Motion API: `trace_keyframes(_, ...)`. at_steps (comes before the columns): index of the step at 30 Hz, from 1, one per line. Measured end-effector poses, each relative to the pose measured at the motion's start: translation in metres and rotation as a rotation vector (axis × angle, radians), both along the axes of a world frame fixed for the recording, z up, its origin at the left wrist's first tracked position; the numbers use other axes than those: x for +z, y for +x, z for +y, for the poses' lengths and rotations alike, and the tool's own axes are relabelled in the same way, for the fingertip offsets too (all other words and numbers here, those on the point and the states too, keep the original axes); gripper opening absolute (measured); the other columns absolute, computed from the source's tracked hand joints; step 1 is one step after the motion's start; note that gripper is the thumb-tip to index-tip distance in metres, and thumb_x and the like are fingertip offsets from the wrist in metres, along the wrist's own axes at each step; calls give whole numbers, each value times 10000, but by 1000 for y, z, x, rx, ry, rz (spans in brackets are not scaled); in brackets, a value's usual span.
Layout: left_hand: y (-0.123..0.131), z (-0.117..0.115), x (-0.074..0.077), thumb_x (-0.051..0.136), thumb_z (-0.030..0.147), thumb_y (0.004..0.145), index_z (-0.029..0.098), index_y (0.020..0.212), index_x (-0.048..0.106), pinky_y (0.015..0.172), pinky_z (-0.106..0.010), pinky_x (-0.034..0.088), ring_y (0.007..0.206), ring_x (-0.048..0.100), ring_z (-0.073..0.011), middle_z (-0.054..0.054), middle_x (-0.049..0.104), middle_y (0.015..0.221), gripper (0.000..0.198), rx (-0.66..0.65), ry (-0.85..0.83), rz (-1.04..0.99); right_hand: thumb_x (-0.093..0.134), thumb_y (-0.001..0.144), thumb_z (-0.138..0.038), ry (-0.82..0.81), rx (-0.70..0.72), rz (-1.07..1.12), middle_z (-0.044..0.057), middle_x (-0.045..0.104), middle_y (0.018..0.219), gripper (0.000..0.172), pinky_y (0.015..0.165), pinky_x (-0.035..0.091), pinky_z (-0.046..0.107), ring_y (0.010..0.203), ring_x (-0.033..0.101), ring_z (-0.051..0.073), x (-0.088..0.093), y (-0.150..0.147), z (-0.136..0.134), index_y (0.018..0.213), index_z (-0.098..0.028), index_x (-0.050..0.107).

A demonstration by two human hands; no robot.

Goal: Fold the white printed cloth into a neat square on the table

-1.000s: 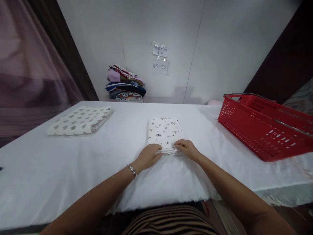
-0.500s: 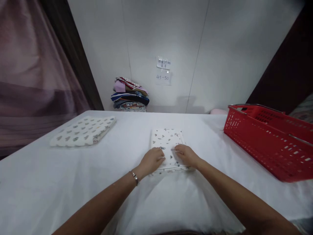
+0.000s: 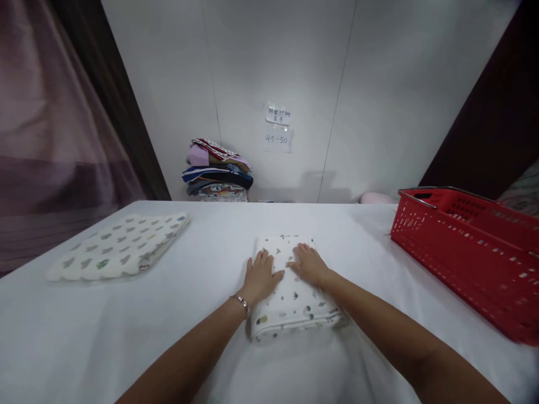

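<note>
A folded white cloth [image 3: 290, 297] with small grey and green prints lies on the white-covered table in front of me. My left hand [image 3: 261, 278] rests flat on its left side, fingers spread and pointing away from me. On the upper right part of the cloth lies my right hand [image 3: 309, 264], also with fingers apart. Neither hand grips the fabric. The folded layers show along the near edge of the cloth. A second folded cloth [image 3: 122, 247], white with grey and green shapes, lies farther left, apart from both hands.
A red plastic basket [image 3: 458, 258] with metal handles stands at the right. Beyond the table's far edge, a pile of folded textiles [image 3: 219, 174] sits against the wall beneath and left of handwritten paper signs [image 3: 278, 129]. A pink curtain [image 3: 54, 140] hangs at the left.
My fingers have gone from curled to spread flat on the cloth. The cloth now appears nearer to me, and the camera view has shifted slightly.
</note>
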State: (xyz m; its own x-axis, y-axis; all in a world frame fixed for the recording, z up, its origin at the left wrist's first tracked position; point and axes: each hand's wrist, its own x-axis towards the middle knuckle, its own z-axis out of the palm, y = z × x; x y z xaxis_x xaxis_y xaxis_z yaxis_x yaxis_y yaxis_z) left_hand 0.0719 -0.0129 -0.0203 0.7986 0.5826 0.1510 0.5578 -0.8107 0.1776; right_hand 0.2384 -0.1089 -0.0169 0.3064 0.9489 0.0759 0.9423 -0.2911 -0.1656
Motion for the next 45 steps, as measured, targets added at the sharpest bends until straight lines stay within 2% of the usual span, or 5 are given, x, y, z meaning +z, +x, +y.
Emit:
trace_keyframes(7,44,42,0,301,523,857,105,1333,360,1066,-474,165,1341,170,-298,-144,259,1444,637,110,-10,-27,217,879,-576,-69,-123,-30,135,187,1469,707,1059,111,447,1356,89,260,-4,36,32,1393,-92,259)
trace_keyframes(15,41,46,5,288,563,841,142,1375,287,1066,-476,169,1359,102,-284,-105,173,1477,680,138,-174,35,210,877,-588,-131,-114,22,127,184,1472,697,1056,126,450,1357,90,261,7,34,26,1397,-125,256)
trace_keyframes(25,-47,-34,5,275,591,856,219,1378,286,1090,-458,111,1358,142,-224,-58,216,1470,641,-280,-105,-6,233,876,-601,-47,273,49,98,204,1468,677,1085,84,420,1356,127,234,12,-24,-82,1397,-171,279)
trace_keyframes(35,-82,-75,23,404,422,882,249,1021,617,992,-381,310,1071,511,-170,-13,622,1099,307,-293,-136,-314,343,903,-431,308,211,305,62,574,1204,403,974,357,404,1166,468,218,24,-37,-125,1155,-233,588)
trace_keyframes(45,-82,-100,17,463,280,872,229,895,654,760,-317,408,840,519,-163,-22,613,856,199,-383,-96,-296,410,907,-302,304,366,98,90,639,935,289,783,423,338,881,546,198,20,-52,-155,967,-188,668)
